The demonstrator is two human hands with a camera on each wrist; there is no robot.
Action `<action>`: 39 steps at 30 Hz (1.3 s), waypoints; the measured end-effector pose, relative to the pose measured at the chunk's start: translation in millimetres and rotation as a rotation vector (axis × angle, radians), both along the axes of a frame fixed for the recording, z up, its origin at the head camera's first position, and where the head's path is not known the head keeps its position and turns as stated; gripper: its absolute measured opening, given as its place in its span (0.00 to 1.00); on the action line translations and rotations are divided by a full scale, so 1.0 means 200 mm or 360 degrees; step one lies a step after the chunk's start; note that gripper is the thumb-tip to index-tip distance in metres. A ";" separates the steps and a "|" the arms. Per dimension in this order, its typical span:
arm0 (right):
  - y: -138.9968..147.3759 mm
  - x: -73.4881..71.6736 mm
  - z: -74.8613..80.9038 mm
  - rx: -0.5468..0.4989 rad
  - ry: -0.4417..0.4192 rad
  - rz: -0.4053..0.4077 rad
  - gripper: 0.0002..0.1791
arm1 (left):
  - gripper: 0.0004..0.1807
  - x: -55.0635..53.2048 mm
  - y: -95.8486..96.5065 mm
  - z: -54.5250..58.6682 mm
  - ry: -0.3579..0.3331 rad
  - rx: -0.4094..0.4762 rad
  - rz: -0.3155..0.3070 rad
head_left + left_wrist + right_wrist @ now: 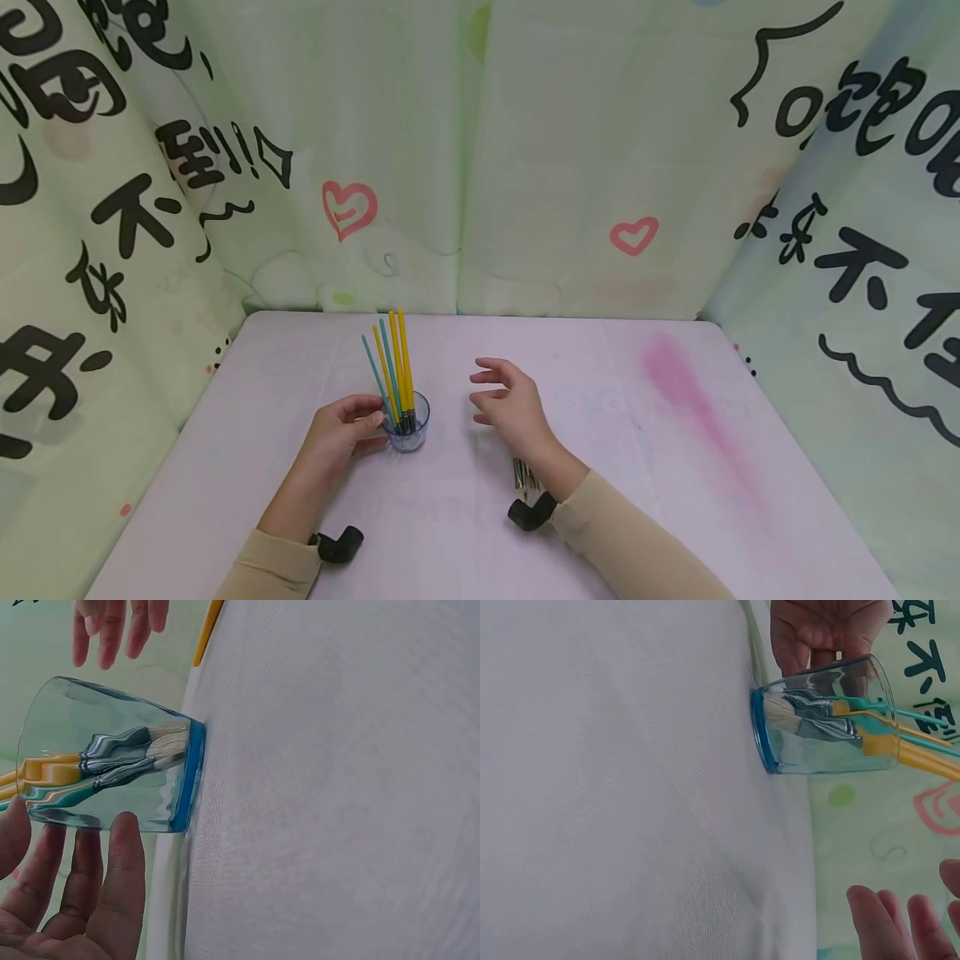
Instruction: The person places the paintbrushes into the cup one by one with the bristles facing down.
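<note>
Clear tumbler (412,439), nine o'clock of the right hand (519,410) (fingers apart): likely light, stiff, slick, top-heavy with paintbrushes (407,371); grip low. Left hand (341,432): fingers clamped on it.

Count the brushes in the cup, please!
5 brushes show in the clear cup: left to right from the head camera, teal, yellow, teal, yellow, yellow. More may be hidden.

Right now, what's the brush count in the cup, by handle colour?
Yellow brushes: 3
Teal brushes: 2
Total in the cup: 5
</note>
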State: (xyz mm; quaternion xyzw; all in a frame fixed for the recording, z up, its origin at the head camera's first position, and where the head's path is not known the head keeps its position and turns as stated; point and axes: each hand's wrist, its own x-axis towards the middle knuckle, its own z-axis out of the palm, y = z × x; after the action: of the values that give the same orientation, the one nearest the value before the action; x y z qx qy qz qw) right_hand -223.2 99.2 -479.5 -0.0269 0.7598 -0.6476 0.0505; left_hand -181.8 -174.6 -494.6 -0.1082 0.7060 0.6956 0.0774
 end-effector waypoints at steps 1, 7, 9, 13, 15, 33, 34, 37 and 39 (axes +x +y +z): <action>0.01 0.00 0.00 -0.0002 -0.0005 -0.0006 0.30 | 0.19 0.00 0.00 0.00 0.0000 -0.0001 -0.0001; 0.06 0.01 0.01 0.0009 -0.0033 -0.0035 0.31 | 0.19 0.00 0.00 0.00 -0.0009 -0.0002 0.0006; 0.07 0.01 0.01 0.0025 -0.0044 -0.0045 0.31 | 0.19 0.01 0.00 0.00 -0.0013 -0.0002 0.0010; 0.11 0.01 0.00 0.0078 -0.0054 -0.0076 0.30 | 0.19 0.01 0.00 0.00 -0.0012 0.0001 0.0004; 0.14 0.01 0.00 0.0103 -0.0062 -0.0092 0.30 | 0.19 0.01 0.00 0.00 -0.0011 0.0008 0.0000; 0.31 0.01 0.00 0.0286 -0.0167 -0.0224 0.33 | 0.20 0.01 0.00 0.01 -0.0011 0.0010 -0.0006; 0.32 0.01 0.00 0.0308 -0.0172 -0.0227 0.33 | 0.20 0.01 0.00 0.01 -0.0011 0.0012 -0.0004; 0.34 0.00 -0.01 0.0381 -0.0176 -0.0233 0.34 | 0.20 0.01 0.00 0.01 -0.0015 0.0011 0.0001; 0.35 0.00 -0.01 0.0426 -0.0180 -0.0238 0.33 | 0.20 0.01 0.00 0.01 -0.0014 0.0011 0.0000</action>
State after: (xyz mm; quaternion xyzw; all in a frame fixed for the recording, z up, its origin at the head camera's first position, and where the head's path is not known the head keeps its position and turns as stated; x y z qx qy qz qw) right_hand -223.2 169.8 -482.1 0.0732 0.8351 -0.5431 0.0482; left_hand -180.0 -173.9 -493.2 -0.1109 0.7032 0.6976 0.0808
